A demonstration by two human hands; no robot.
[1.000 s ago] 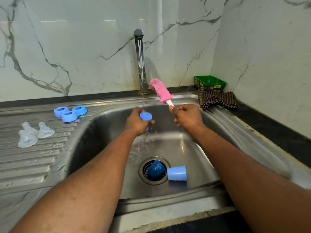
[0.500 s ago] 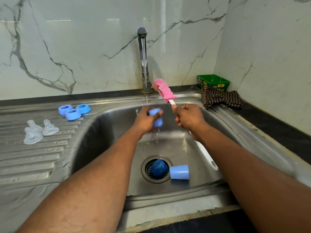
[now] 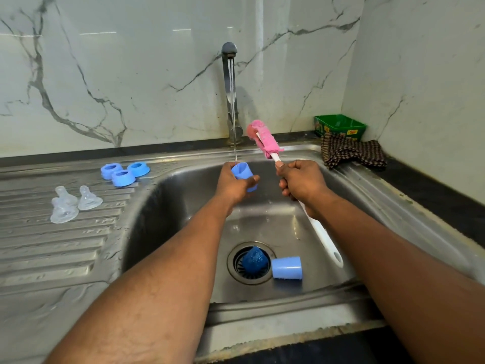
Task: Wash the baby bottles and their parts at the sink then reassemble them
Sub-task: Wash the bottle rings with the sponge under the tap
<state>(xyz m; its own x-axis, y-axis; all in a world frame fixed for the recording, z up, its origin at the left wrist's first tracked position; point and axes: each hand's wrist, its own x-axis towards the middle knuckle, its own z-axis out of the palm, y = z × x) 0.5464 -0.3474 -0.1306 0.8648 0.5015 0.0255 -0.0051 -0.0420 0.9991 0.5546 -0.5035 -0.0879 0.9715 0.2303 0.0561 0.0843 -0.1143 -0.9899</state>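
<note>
Left hand (image 3: 233, 186) grips a blue bottle cap (image 3: 242, 176), fingers curled round it, open end tilted up under the thin stream from the tap (image 3: 231, 88). Right hand (image 3: 301, 183) wraps its fingers tight on the white handle of the bottle brush (image 3: 263, 140), pink head up beside the water. In the sink (image 3: 328, 195), another cap (image 3: 286, 267) lies by the drain. Three collars (image 3: 124, 173) and clear teats (image 3: 73, 203) sit on the drainboard.
</note>
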